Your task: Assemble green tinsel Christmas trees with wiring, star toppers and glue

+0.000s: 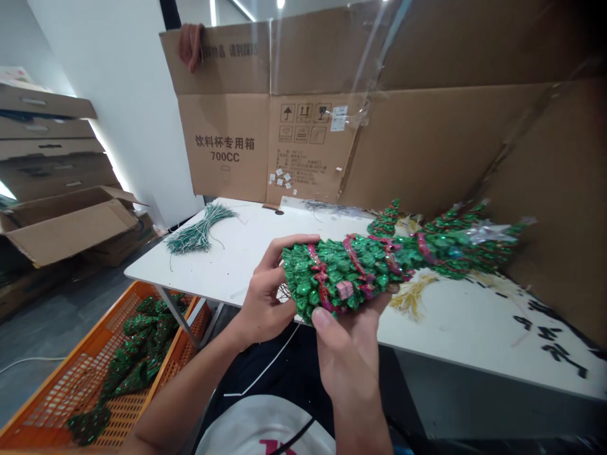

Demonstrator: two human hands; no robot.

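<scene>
Both my hands hold a sparkly green tinsel Christmas tree (365, 262) sideways above the table, its wide base at the left. My left hand (262, 297) grips the base end, with its fingers curled over the top. My right hand (348, 338) supports the tree from below, thumb towards me. Red ribbon winds around the tree, and a small pink block (344, 290) sits on it. A silver star (488, 232) tops the far tip. A smaller green tree (385, 220) stands behind it.
The white table (237, 253) holds a bundle of green wire ties (199, 230), gold tinsel scraps (411, 298) and black strips (545, 335). Below left, an orange plastic crate (71, 385) holds green garlands (128, 354). A cardboard sheet (227, 139) stands behind; flattened boxes (47, 145) are stacked left.
</scene>
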